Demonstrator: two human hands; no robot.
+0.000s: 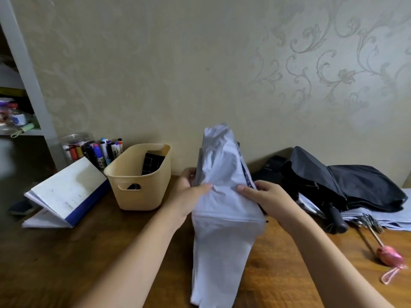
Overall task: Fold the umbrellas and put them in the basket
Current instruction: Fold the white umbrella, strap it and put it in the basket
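The pale umbrella (pixel 224 196) stands between the hands, left hand (pixel 189 192) and right hand (pixel 264 201) gripping its fabric.

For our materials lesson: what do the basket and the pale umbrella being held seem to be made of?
The basket: probably plastic, matte beige; smooth moulded walls and a cut-out handle slot. The pale umbrella: thin fabric, likely synthetic; it creases and drapes softly.
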